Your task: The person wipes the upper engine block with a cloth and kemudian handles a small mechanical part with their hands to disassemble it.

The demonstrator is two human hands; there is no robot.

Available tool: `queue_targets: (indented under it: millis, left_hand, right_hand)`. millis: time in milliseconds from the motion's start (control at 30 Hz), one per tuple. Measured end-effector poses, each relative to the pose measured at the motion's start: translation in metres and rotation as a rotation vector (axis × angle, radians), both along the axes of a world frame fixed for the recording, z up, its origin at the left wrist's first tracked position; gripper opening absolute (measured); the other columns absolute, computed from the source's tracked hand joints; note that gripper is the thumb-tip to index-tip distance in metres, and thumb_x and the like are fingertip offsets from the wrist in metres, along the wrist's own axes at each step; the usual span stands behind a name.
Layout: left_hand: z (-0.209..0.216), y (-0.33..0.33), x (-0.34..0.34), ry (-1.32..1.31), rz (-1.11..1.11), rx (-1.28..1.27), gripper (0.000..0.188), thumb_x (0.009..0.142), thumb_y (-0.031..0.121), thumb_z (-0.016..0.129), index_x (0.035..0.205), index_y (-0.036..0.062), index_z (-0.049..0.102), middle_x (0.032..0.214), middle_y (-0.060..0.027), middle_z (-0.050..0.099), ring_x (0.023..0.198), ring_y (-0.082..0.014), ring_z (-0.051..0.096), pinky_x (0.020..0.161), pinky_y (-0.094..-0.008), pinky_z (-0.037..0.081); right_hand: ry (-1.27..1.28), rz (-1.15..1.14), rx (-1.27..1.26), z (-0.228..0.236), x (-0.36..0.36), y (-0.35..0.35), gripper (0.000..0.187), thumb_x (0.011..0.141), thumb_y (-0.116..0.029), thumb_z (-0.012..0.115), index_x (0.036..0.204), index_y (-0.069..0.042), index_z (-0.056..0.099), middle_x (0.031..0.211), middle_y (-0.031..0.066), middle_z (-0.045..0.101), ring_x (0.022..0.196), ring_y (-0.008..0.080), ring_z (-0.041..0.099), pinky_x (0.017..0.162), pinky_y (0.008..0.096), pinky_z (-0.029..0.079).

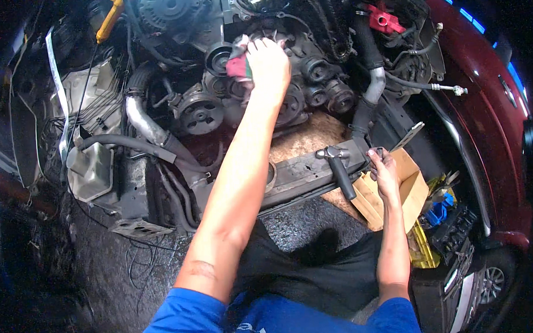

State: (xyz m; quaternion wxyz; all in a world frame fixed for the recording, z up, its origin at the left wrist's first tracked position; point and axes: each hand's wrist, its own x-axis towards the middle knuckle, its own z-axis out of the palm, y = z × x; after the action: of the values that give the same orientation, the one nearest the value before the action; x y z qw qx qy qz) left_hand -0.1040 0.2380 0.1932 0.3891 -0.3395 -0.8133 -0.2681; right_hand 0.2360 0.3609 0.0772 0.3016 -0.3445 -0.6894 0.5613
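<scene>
My left hand (269, 63) is closed round a red and grey rag (237, 67) and presses it to the front of a greasy engine. The rag bunches out on the left of my fingers, beside a round idler pulley (218, 59). A larger grooved pulley (201, 114) sits lower left of it. On the right, my right hand (385, 174) is closed at the front crossbar (296, 174), its fingertips pinching something small and dark that I cannot make out. Just left of that hand, a hammer-like tool (340, 174) with a metal head and black handle lies across the crossbar.
Behind my right hand stands an open cardboard box (417, 190). Blue and yellow items (435, 213) lie beside it. Hoses with silver pipes (144, 121) flank the engine. At the left sits a whitish plastic reservoir (92, 172). A dark red body panel (481, 82) borders the right.
</scene>
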Motion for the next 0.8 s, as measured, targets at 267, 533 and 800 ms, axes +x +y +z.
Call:
queue_targets:
  millis: [267, 533, 800]
  left_hand:
    - [-0.013, -0.003, -0.02, 0.133, 0.021, -0.076, 0.042, 0.106, 0.03, 0.046, 0.107, -0.0056, 0.068, 0.101, -0.0258, 0.067, 0.1, -0.0438, 0.062, 0.089, -0.0575, 0.044]
    - [-0.028, -0.009, -0.02, 0.013, -0.02, 0.031, 0.037, 0.093, 0.026, 0.063, 0.113, -0.0053, 0.06, 0.1, -0.0276, 0.063, 0.093, -0.0396, 0.065, 0.077, -0.04, 0.055]
    - [0.012, -0.026, -0.004, 0.145, 0.07, 0.011, 0.064, 0.064, 0.024, 0.092, 0.111, -0.0043, 0.058, 0.106, -0.02, 0.058, 0.1, -0.033, 0.061, 0.082, -0.0393, 0.054]
  right_hand:
    - [0.023, 0.032, -0.011, 0.004, 0.003, 0.005, 0.024, 0.099, -0.032, 0.069, 0.098, -0.009, 0.062, 0.066, -0.0104, 0.043, 0.052, 0.0022, 0.035, 0.047, 0.0226, 0.027]
    - [0.001, 0.024, -0.041, 0.009, 0.007, -0.002, 0.023, 0.099, -0.03, 0.07, 0.098, -0.008, 0.063, 0.067, -0.0092, 0.043, 0.052, 0.0025, 0.035, 0.046, 0.0228, 0.027]
    - [-0.032, 0.01, 0.041, 0.008, 0.018, 0.002, 0.024, 0.099, -0.03, 0.068, 0.098, -0.007, 0.064, 0.069, -0.0075, 0.047, 0.054, 0.0027, 0.039, 0.047, 0.0228, 0.03]
